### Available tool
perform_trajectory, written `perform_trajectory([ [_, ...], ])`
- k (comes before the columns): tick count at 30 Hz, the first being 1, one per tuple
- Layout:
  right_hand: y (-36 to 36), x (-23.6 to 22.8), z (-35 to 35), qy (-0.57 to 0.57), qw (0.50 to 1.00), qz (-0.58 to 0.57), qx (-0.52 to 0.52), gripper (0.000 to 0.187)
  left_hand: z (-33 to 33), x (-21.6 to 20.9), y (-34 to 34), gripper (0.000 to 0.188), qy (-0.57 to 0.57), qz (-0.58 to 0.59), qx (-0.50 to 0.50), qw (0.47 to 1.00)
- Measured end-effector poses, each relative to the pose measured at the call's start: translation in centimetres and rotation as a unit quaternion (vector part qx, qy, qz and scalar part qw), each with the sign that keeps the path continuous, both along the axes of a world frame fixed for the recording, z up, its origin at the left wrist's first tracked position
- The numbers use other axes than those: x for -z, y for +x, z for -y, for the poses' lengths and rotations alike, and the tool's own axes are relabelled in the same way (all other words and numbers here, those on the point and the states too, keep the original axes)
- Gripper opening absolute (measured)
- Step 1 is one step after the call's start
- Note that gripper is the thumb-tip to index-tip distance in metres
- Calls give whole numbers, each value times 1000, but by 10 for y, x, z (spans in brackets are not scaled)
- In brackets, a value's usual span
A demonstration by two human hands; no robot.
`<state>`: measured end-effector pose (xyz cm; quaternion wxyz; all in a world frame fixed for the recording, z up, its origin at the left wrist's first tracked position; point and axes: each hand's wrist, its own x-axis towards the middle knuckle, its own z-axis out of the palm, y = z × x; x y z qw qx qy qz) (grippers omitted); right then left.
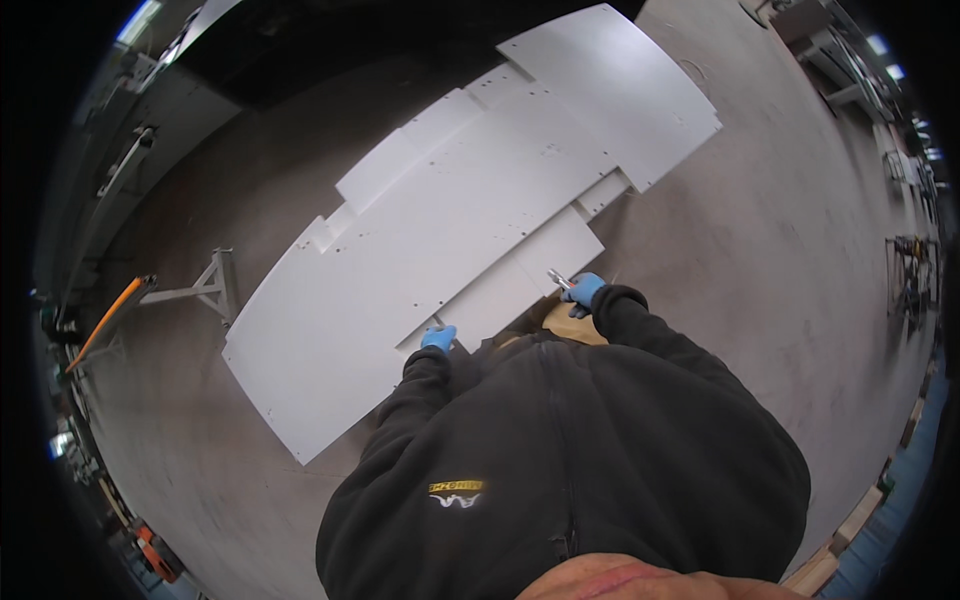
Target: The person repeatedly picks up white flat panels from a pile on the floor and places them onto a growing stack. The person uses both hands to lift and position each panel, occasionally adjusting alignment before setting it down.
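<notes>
In front of me lies a large white panel assembly, with raised plates, recessed strips along both long sides and several small dark holes. My left hand, in a blue glove, is closed at the near edge of the panel, by a recessed slot. A small pale piece shows at its fingertips, too small to name. My right hand, also gloved in blue, grips a silvery metal hand tool. The tool's head points up and left over the panel's near flange; its exact kind is unclear.
A tan, rounded object shows below my right hand, partly covered by my dark jacket. On the left stands a grey metal support frame beside an orange curved bar. Grey floor surrounds the panel. Racks and equipment line the far edges.
</notes>
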<state>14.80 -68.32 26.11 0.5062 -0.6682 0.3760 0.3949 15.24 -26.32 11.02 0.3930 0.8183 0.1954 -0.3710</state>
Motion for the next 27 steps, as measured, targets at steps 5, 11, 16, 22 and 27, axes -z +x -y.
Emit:
perform_trajectory([
  [5, 38, -21, 37, -23, 998, 4, -52, 29, -2, 21, 4, 57, 58, -93, 17, 994],
  [11, 121, -23, 133, -40, 992, 2, -120, 25, 63, 29, 13, 60, 64, -68, -99, 991],
  [16, 191, -13, 268, -144, 972, 53, -178, 17, 189, 4, 33, 55, 19, -108, -88, 990],
  [22, 251, 2, 498, -201, 971, 11, 131, 39, 330, -52, 40, 48, -68, -79, -119, 987],
  [27, 279, 2, 556, -204, 969, 8, 139, 35, 346, -63, 46, 49, -27, -94, -119, 988],
])
